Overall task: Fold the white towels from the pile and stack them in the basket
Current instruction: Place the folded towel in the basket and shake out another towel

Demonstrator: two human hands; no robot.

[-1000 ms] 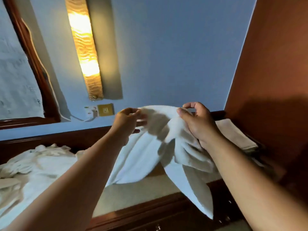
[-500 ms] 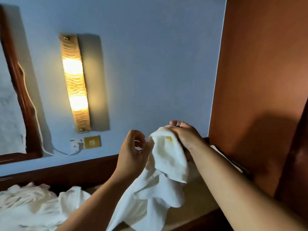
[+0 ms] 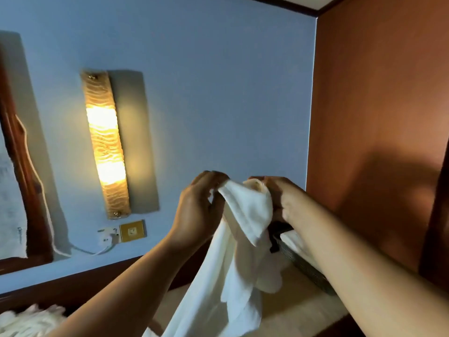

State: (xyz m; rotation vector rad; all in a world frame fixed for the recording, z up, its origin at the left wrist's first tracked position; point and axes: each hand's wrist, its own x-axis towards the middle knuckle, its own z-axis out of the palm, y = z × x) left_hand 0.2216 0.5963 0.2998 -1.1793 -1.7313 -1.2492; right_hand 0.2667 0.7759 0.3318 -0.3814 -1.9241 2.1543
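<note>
A white towel (image 3: 233,261) hangs crumpled in the air in front of me, over the pale counter (image 3: 298,310). My left hand (image 3: 199,210) pinches its upper edge on the left. My right hand (image 3: 279,198) grips the bunched top corner on the right, close beside the left hand. The pile of white towels (image 3: 26,322) shows only at the bottom left corner. A dark mesh basket (image 3: 303,263) sits at the right behind my right forearm, with a folded white towel (image 3: 291,239) inside, mostly hidden.
A lit wall lamp (image 3: 105,144) and a gold socket plate (image 3: 132,231) are on the blue wall. A wood-framed mirror (image 3: 17,166) is at the left. An orange-brown wall (image 3: 379,117) closes the right side beside the basket.
Both hands have lifted the towel higher and come closer together at its top. The view has tilted upward, so less of the pile and counter shows.
</note>
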